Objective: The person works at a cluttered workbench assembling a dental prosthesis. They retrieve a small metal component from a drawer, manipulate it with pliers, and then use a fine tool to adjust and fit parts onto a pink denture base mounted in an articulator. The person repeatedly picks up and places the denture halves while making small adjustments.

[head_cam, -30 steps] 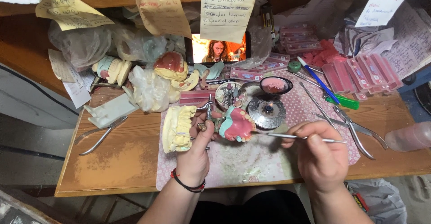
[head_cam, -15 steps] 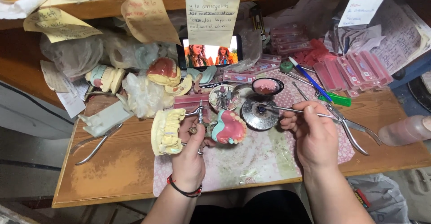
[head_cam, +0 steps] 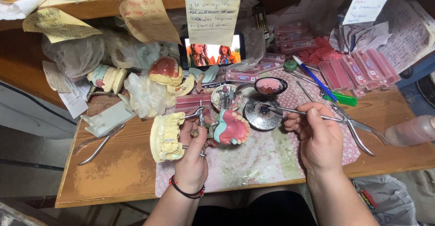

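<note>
My left hand (head_cam: 192, 156) grips a small metal articulator (head_cam: 201, 122) that carries a pink denture with white teeth (head_cam: 232, 127) on a pale green base. A yellow plaster jaw model (head_cam: 166, 137) lies just left of that hand. My right hand (head_cam: 317, 135) pinches a thin metal instrument (head_cam: 290, 111). Its tip reaches left over a round metal dish (head_cam: 262, 113).
Metal pliers (head_cam: 362, 133) lie right of my right hand, tweezers (head_cam: 97, 144) at the left. Behind are a bowl with pink material (head_cam: 270, 86), a bur holder (head_cam: 226, 97), plaster models (head_cam: 166, 72), pink wax boxes (head_cam: 358, 69), a phone screen (head_cam: 213, 54), a plastic bottle (head_cam: 410, 131).
My right hand has moved up and left, bringing the instrument tip from beside the denture to the round metal dish. The left hand keeps holding the articulator.
</note>
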